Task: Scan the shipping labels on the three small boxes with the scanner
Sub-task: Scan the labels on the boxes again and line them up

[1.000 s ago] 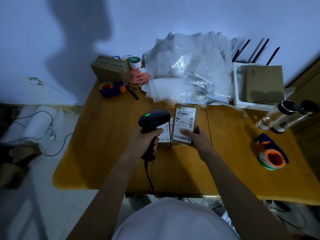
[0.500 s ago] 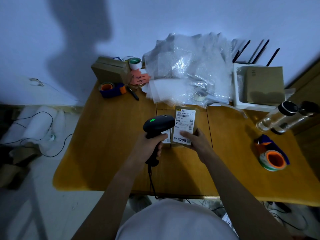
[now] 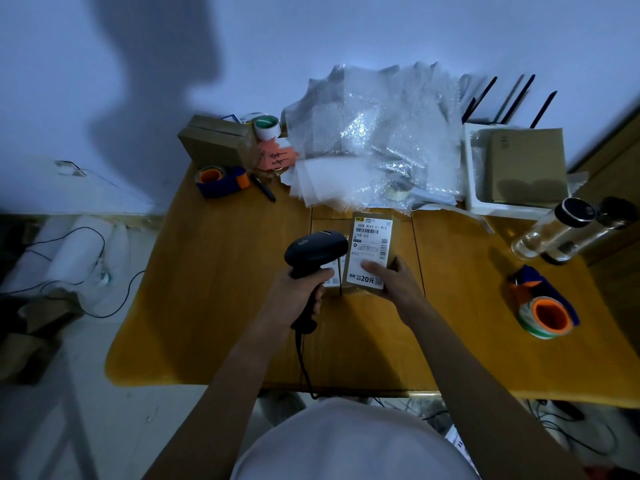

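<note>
The likeliest failure from here is a missed or wrong read: the scanner [image 3: 316, 249] head hangs low over the seam between 2 boxes, so its beam could catch the neighbouring box's code instead of the one intended, and the right hand [image 3: 391, 282] has its thumb lying across the lower part of the shipping label [image 3: 370, 252], where it could mask a code if it creeps upward. The dim light and the glossy label face may also hamper a clean read. The left hand [image 3: 299, 292] is closed in a fist around the scanner's handle, its cable trailing down over the table [image 3: 214, 289] edge; whether a finger rests on the trigger cannot be told. The right hand is partly open, fingers curled around the near right corner of the labelled box [image 3: 372, 216], steadying it. That box lies flat near the table's middle, just beyond and to the right of the scanner head, touching the right hand. A 2nd small box [image 3: 334, 280] sits just left of it, mostly hidden beneath the scanner; a 3rd cannot be picked out with confidence.
</note>
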Available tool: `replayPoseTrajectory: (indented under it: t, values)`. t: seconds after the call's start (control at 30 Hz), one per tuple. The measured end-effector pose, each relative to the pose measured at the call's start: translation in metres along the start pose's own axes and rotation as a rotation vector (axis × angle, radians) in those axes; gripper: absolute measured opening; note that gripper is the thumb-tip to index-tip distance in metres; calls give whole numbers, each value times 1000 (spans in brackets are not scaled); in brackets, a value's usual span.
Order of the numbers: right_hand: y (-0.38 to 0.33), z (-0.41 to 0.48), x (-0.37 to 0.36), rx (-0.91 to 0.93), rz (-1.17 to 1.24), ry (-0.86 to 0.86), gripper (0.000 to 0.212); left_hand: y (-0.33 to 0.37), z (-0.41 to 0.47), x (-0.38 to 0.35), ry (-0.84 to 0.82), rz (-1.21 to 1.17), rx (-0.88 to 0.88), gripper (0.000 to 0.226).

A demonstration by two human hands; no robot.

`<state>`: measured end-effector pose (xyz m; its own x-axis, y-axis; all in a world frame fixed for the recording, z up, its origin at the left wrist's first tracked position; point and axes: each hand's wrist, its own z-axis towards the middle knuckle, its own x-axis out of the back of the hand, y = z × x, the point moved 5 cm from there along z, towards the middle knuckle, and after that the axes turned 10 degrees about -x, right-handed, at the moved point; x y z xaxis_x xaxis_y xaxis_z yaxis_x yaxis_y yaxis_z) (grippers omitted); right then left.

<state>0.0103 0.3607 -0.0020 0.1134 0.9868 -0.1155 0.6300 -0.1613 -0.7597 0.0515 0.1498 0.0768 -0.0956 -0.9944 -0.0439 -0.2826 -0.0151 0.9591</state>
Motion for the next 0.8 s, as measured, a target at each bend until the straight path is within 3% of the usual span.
replayPoseTrajectory:
  t: [0.43,0.8]
  values:
    - [2,0,7,-24,2,26,49,0,8,1,44,11,28,24]
    - [7,8,31,-67,-12,74,57,12,19,-11,-2,10,-18,15]
